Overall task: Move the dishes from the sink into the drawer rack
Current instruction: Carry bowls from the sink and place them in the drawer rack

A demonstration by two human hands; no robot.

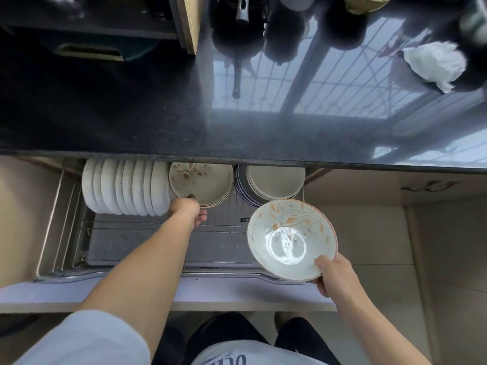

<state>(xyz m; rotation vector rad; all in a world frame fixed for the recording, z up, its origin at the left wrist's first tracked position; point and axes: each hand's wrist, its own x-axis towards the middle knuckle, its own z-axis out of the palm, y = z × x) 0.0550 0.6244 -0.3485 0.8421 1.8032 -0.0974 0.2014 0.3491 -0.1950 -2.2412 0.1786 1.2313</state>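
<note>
Right now the right hand (pixel 332 273) pinches the rim of a floral bowl (pixel 292 240), thumb over the lip, holding it level above the lower right of the drawer rack (pixel 66 222), probably ready to go in. Centre frame, the left hand (pixel 190 209) reaches down to the stack of floral plates (pixel 201 184); its fingers curl at the stack's near edge, seemingly steadying it, though whether they actually grip is hard to tell. White plates (pixel 123 189) stand on edge at the left, and another stack (pixel 274 184) lies right. The countertop (pixel 131 114) hides the rack's far part; the sink is out of view.
</note>
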